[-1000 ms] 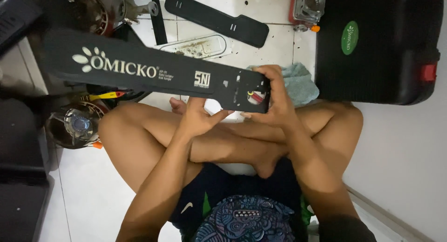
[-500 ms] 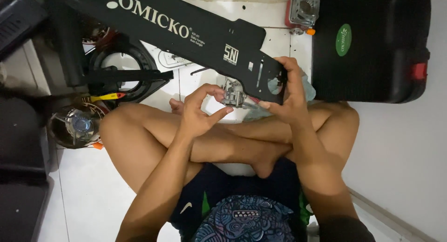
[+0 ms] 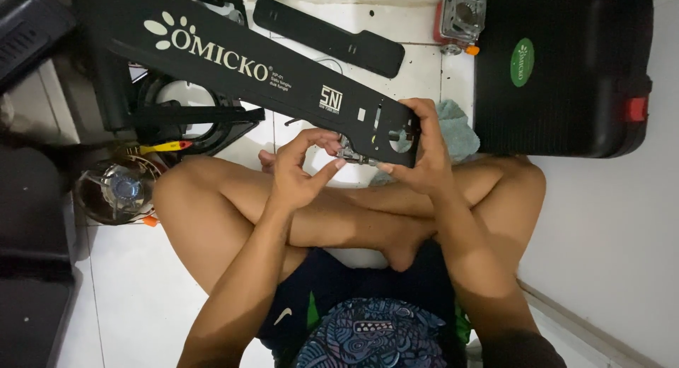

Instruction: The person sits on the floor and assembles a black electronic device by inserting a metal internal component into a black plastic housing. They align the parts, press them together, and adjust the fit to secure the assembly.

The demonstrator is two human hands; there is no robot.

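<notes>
The right hand (image 3: 423, 154) clamps the near end of the long black stove panel (image 3: 269, 74), held tilted above the crossed legs; the left hand (image 3: 300, 171), fingers curled in a pinch, works a small metal valve fitting (image 3: 351, 156) at the panel's lower edge; judged risk: the unsupported far end could swing and twist the fitting loose; white lettering and paw mark run along the panel; a green oval label (image 3: 522, 62) sits on the black case (image 3: 566, 71), upper right.

Single head-worn camera looking steeply down, facing the wearer's crossed legs and tiled floor (image 3: 141, 297), sitting close over both hands (no second view sharing the scene).
</notes>
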